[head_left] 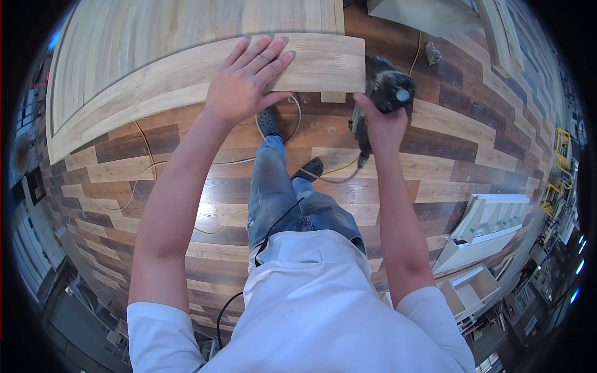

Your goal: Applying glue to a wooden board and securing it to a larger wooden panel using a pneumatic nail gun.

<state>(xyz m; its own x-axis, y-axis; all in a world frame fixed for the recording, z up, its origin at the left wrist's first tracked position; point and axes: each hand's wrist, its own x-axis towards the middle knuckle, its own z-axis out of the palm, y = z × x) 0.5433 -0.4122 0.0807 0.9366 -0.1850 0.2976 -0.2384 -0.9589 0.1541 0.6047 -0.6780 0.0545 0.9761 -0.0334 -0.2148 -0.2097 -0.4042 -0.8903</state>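
My left hand (241, 87) lies flat on a long pale wooden board (326, 65), its fingers together and stretched out and its thumb at the near edge. The board runs along the near side of a large wooden panel (186, 22). At the board's right end, my right hand (387, 127) is wrapped round a black air nail gun (392, 87). The nail gun's head is beside the board's end; its nose is hidden from view. From the bottom of its handle runs an air hose (339, 180).
Hoses loop over the wood-plank floor (460, 133) around my shoes. A white panelled piece (482, 227) and an open wooden box frame (469, 289) stand at the right. More pale boards (500, 37) are at the far right, near a crumpled lump (433, 53) on the floor.
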